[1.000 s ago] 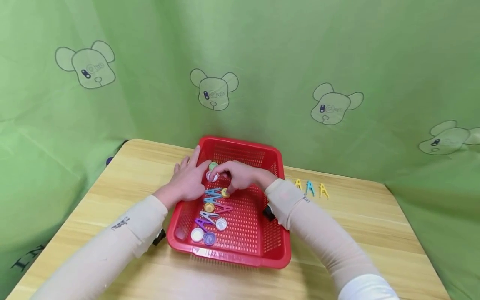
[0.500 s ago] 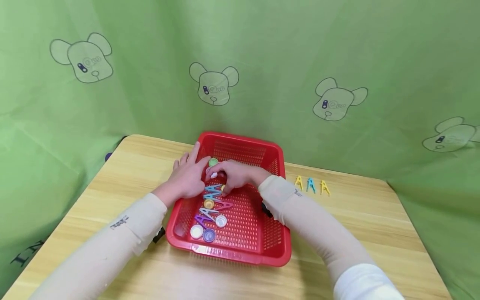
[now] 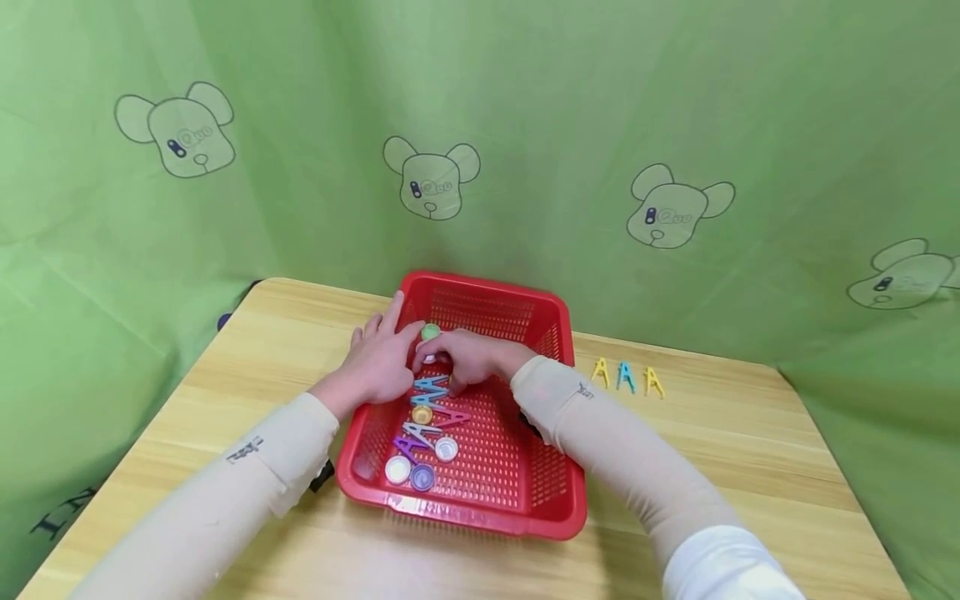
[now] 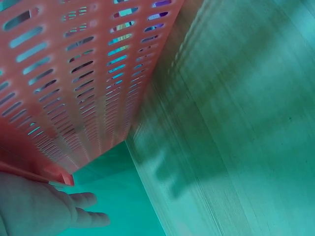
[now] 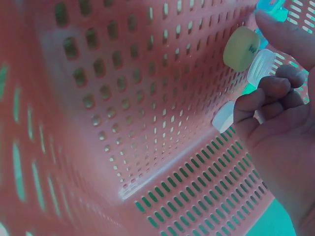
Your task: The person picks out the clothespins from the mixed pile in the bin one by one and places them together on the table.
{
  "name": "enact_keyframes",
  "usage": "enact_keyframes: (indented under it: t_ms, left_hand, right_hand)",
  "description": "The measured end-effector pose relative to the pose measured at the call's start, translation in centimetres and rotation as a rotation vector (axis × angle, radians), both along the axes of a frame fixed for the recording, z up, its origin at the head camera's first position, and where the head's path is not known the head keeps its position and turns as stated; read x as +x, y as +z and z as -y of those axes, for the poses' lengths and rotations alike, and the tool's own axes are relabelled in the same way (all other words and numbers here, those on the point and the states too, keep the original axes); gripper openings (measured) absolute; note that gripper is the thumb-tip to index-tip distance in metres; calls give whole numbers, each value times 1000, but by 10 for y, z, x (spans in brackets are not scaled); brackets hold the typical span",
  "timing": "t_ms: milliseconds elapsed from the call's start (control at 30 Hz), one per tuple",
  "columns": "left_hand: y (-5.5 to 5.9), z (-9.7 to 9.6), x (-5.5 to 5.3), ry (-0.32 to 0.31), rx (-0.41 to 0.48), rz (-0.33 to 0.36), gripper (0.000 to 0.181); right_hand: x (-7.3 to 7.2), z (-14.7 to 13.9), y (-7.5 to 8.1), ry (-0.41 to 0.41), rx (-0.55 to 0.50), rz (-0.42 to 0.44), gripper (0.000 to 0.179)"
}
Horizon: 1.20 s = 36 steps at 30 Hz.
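Note:
My left hand [image 3: 378, 367] rests over the left rim of a red plastic basket [image 3: 457, 518], fingers straight and thumb over the inner side. Inside the basket my right hand [image 3: 474, 357] reaches down with bent fingers, thumb and index apart. Its index finger is beside a white bottle cap [image 5: 224, 117]; the thumb is close to a yellow bottle cap [image 5: 241, 49], hidden in the head view. A green cap [image 3: 431, 332] lies just beyond. Nearer are blue clothespins [image 3: 430, 392], a pink clothespin [image 3: 453, 417], a gold cap [image 3: 422, 414] and a purple clothespin [image 3: 408, 447].
Toward the basket's front lie a white clothespin [image 3: 420, 432], a purple cap [image 3: 423, 477] and white caps [image 3: 397, 470]. Right of the basket, a blue clothespin [image 3: 626, 377] stands between two yellow ones on the wooden table [image 3: 720, 450]. A green curtain [image 3: 525, 233] hangs behind.
My right hand has shifted slightly left, and the yellow cap by its thumb has gone from sight in the head view. The left hand has stayed on the rim.

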<state>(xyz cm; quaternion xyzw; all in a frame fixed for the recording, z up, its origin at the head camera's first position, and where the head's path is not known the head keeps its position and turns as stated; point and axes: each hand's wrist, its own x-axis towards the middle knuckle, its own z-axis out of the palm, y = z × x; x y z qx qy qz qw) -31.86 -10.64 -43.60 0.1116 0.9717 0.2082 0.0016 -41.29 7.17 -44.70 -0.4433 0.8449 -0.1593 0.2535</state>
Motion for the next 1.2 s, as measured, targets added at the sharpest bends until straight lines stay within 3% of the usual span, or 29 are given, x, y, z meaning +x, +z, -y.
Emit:
enact_keyframes:
  t_ms: [500, 1200]
  left_hand:
    - [-2, -1, 0, -4, 15, -3, 71]
    - [-1, -2, 1, 11, 17, 11, 71]
  right_hand:
    - [5, 4, -5, 41, 73, -34, 64]
    - [2, 3, -3, 32, 47, -29, 53]
